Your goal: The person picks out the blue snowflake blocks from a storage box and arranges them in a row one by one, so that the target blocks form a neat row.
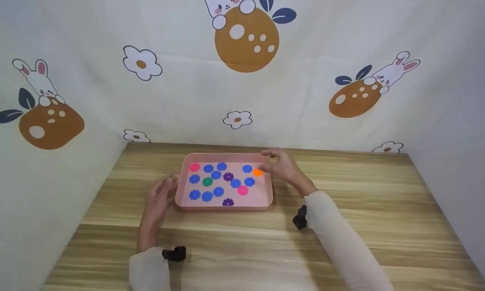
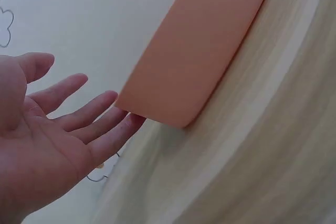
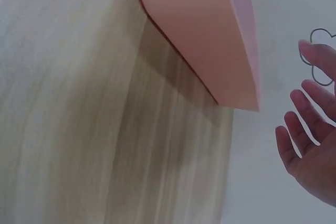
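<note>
Pink tray [image 1: 259, 199] stands between left hand [image 1: 158, 198] and right hand [image 1: 283, 166], both with empty fingers spread; toy flowers [image 1: 249, 182] near the right fingers could slide if either hand bumps the tray.

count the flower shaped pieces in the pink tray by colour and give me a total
Blue pieces: 10
Pink pieces: 2
Purple pieces: 2
Green piece: 1
Orange piece: 1
Total: 16
</note>
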Demonstrator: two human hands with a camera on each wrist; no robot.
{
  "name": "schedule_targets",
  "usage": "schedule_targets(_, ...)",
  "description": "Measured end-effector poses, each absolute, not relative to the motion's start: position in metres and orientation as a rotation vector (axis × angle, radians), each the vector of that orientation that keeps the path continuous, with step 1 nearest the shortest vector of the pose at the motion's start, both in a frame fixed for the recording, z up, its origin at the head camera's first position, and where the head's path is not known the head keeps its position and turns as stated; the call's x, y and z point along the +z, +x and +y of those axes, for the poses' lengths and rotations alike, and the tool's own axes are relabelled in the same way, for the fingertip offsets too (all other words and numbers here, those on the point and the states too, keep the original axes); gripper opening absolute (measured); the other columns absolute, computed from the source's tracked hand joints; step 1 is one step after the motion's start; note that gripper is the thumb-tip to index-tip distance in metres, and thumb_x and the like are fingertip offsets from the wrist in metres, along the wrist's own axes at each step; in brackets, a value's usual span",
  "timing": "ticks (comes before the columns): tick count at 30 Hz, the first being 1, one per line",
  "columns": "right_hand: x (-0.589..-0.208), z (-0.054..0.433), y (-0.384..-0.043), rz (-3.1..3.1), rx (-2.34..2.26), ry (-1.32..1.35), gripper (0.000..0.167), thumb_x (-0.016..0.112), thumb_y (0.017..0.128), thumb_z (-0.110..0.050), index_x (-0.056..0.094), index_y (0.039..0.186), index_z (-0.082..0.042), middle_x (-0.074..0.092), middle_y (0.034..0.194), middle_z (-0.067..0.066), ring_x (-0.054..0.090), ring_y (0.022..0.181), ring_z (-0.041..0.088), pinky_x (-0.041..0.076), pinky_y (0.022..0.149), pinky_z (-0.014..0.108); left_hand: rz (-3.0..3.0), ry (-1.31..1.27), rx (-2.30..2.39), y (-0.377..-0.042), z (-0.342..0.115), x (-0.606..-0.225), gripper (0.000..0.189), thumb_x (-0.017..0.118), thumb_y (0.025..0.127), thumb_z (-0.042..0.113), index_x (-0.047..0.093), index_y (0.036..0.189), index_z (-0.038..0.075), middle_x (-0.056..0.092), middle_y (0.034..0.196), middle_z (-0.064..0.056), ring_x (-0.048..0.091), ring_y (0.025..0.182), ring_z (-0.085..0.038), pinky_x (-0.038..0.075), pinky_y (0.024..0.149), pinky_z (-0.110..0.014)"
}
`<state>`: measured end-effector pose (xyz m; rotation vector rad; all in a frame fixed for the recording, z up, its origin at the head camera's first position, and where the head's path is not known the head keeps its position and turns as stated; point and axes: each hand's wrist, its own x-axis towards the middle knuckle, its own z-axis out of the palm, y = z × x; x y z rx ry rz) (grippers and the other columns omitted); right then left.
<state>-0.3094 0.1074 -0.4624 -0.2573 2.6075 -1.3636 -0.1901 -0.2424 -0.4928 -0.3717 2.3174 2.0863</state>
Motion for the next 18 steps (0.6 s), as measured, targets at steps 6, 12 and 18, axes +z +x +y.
schedule_targets(6, -0.471, 0.101, -0.312, 2.614, -1.299, -0.244, 0.045, 0.078, 0.088, -0.020, 0.066, 0.131, -0.011, 0.063, 0.134, 0.010, 0.057, 0.114, 0.028, 0.056, 0.097, 0.041, 2.273, -0.409, 2.065, -0.188, -0.243, -0.502, 0.061, 0.042, 0.106, 0.045, 0.035, 0.155, 0.011, 0.042, 0.158, -0.016, 0.045, 0.143, -0.031, 0.043, 0.118, -0.045)
schedule_targets(12, -0.480, 0.094, -0.311, 2.673, -1.301, -0.239, 0.044, 0.079, 0.087, -0.017, 0.068, 0.129, -0.008, 0.069, 0.126, 0.012, 0.060, 0.103, 0.026, 0.058, 0.091, 0.038, 2.267, -0.428, 1.987, -0.187, -0.247, -0.507, 0.054, 0.051, 0.105, 0.037, 0.042, 0.152, 0.012, 0.044, 0.156, -0.014, 0.051, 0.138, -0.030, 0.049, 0.113, -0.038)
schedule_targets(18, -0.482, 0.087, -0.311, 2.755, -1.215, -0.188, 0.044, 0.082, 0.084, -0.022, 0.070, 0.125, -0.012, 0.067, 0.120, 0.008, 0.053, 0.111, 0.024, 0.057, 0.090, 0.037, 2.318, -0.410, 1.910, -0.186, -0.251, -0.512, 0.048, 0.051, 0.105, 0.019, 0.043, 0.151, 0.009, 0.045, 0.155, -0.016, 0.052, 0.137, -0.029, 0.054, 0.105, -0.027)
